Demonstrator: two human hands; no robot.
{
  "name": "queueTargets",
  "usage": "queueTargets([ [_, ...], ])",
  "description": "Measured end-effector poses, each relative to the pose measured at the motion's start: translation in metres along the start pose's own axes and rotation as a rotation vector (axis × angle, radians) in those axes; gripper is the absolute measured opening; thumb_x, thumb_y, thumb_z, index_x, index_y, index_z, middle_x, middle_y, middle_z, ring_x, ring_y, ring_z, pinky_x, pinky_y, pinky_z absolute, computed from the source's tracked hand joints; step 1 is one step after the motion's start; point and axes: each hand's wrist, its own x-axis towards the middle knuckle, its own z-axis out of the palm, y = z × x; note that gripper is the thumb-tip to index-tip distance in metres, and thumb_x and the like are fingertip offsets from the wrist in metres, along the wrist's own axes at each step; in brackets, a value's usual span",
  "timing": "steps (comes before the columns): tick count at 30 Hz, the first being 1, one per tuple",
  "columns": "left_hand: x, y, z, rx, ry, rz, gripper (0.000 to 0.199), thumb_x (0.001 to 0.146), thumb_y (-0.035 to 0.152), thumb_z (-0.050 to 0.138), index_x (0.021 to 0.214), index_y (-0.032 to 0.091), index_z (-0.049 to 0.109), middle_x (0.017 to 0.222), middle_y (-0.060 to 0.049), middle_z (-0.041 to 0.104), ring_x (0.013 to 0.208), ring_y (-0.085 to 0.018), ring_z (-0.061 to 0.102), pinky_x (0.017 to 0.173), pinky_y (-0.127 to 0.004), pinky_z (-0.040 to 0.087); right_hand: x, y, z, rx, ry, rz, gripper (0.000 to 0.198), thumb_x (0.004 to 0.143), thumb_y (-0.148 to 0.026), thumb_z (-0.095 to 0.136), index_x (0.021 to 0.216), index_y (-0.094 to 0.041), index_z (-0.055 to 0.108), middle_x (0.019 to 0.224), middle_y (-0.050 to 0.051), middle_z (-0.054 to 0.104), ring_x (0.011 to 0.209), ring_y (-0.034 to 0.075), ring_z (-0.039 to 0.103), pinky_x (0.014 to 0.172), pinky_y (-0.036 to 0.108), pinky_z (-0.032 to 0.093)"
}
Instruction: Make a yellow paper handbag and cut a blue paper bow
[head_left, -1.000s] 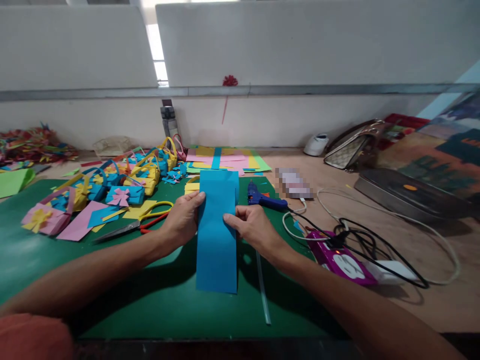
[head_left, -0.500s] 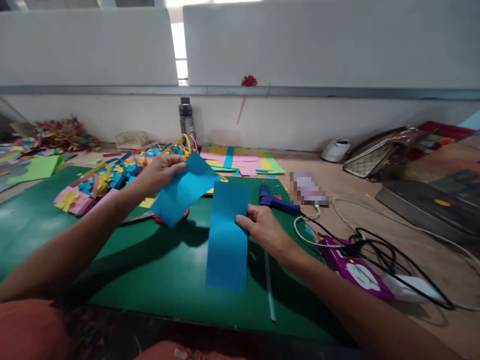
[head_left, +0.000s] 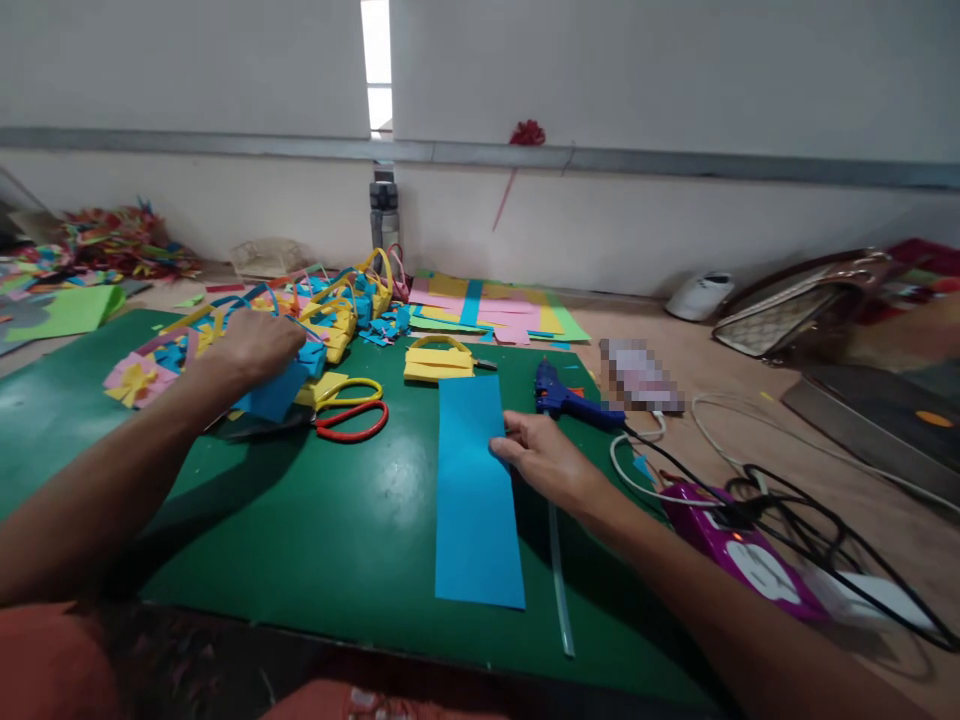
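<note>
A long blue paper strip (head_left: 477, 500) is pinched at its right edge between the thumb and fingers of my right hand (head_left: 544, 452). My left hand (head_left: 259, 350) is over by the small paper baskets, closed on another blue paper piece (head_left: 276, 392) whose far part is hidden by the hand. Scissors (head_left: 352, 415) with one yellow and one red handle loop lie just right of it. Past the strip's top end sits a small yellow paper basket (head_left: 439, 362). The blue glue gun (head_left: 570, 400) rests to the right, and a clear glue stick (head_left: 559, 590) lies below my right hand.
Several colourful paper baskets (head_left: 341, 315) crowd the green mat's (head_left: 360, 540) far left. Stacked coloured sheets (head_left: 517, 305) lie behind it. At right are a purple power strip (head_left: 750, 550) with tangled cables, a blurred phone (head_left: 641, 378) and a bag (head_left: 795, 310). A bottle (head_left: 385, 215) stands by the wall.
My left hand has carried its blue paper left and down to the baskets, uncovering the scissors and the yellow basket. My right hand still holds the strip. The view has tilted down slightly.
</note>
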Motion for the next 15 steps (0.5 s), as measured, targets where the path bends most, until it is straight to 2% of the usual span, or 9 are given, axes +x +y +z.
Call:
queueTargets([
  [1,0.002,0.006,-0.001,0.025,0.028,-0.012,0.045,0.081,0.042,0.054,0.046,0.015,0.049,0.044,-0.001,0.036,0.074,-0.025,0.053,0.074,-0.042,0.041,0.000,0.000,0.000,0.011,0.012,0.020,0.018,0.064,-0.021,0.056,0.057,-0.020,0.040,0.046,-0.009,0.038,0.044,0.007,0.035,0.043,0.020,0.027],
  [2,0.003,0.014,-0.001,0.060,0.042,-0.014,0.041,0.083,0.043,0.050,0.053,0.016,0.055,0.050,-0.004,0.042,0.085,-0.029,0.053,0.080,-0.048,0.039,0.000,0.000,0.000,0.027,0.017,0.043,0.017,0.064,-0.021,0.056,0.059,-0.020,0.040,0.045,-0.009,0.039,0.043,0.007,0.037,0.042,0.020,0.029],
  [4,0.001,0.040,0.005,0.202,0.067,0.041,0.032,0.086,0.040,0.042,0.080,0.017,0.064,0.073,-0.010,0.058,0.101,-0.034,0.048,0.088,-0.053,0.034,0.000,-0.001,0.002,0.075,0.016,0.090,0.012,0.067,-0.023,0.055,0.066,-0.020,0.044,0.046,-0.008,0.044,0.042,0.009,0.044,0.041,0.021,0.035],
  [5,-0.002,0.056,0.010,0.232,-0.017,0.138,0.032,0.086,0.035,0.043,0.100,0.014,0.063,0.091,-0.013,0.062,0.107,-0.036,0.046,0.090,-0.054,0.034,0.000,-0.002,0.003,0.102,0.017,0.111,0.009,0.070,-0.024,0.054,0.071,-0.019,0.047,0.048,-0.006,0.048,0.043,0.010,0.047,0.042,0.022,0.039],
  [6,-0.006,0.072,0.016,0.190,-0.095,0.242,0.038,0.085,0.031,0.045,0.117,0.012,0.056,0.110,-0.015,0.059,0.114,-0.035,0.044,0.094,-0.052,0.033,0.000,-0.003,0.004,0.127,0.024,0.128,0.009,0.072,-0.025,0.052,0.076,-0.019,0.048,0.051,-0.005,0.051,0.044,0.011,0.050,0.043,0.023,0.042],
  [8,-0.016,0.103,0.032,-0.047,-0.112,0.386,0.042,0.078,0.028,0.057,0.118,0.018,0.056,0.122,-0.011,0.056,0.123,-0.034,0.039,0.102,-0.051,0.027,0.000,-0.004,0.006,0.159,0.040,0.154,0.011,0.075,-0.024,0.049,0.084,-0.018,0.049,0.054,-0.004,0.055,0.044,0.011,0.053,0.043,0.023,0.044],
  [10,-0.029,0.125,0.048,-0.317,-0.163,0.432,0.035,0.076,0.024,0.061,0.110,0.024,0.062,0.119,-0.010,0.060,0.125,-0.033,0.040,0.104,-0.049,0.024,0.001,-0.004,0.009,0.159,0.043,0.171,0.013,0.077,-0.022,0.049,0.089,-0.017,0.049,0.056,-0.003,0.057,0.044,0.011,0.054,0.044,0.023,0.046],
  [12,-0.040,0.137,0.061,-0.500,-0.249,0.440,0.027,0.077,0.021,0.060,0.103,0.026,0.066,0.113,-0.011,0.064,0.120,-0.031,0.047,0.102,-0.046,0.028,0.002,-0.003,0.011,0.122,0.036,0.179,0.012,0.078,-0.020,0.048,0.089,-0.017,0.051,0.055,-0.003,0.056,0.044,0.011,0.054,0.045,0.023,0.047],
  [15,-0.053,0.140,0.076,-0.562,-0.376,0.489,0.015,0.079,0.022,0.056,0.088,0.024,0.069,0.102,-0.013,0.067,0.102,-0.028,0.058,0.091,-0.042,0.039,0.002,-0.001,0.012,-0.004,0.038,0.168,0.012,0.078,-0.019,0.051,0.089,-0.015,0.055,0.051,-0.002,0.055,0.044,0.013,0.054,0.046,0.025,0.045],
])
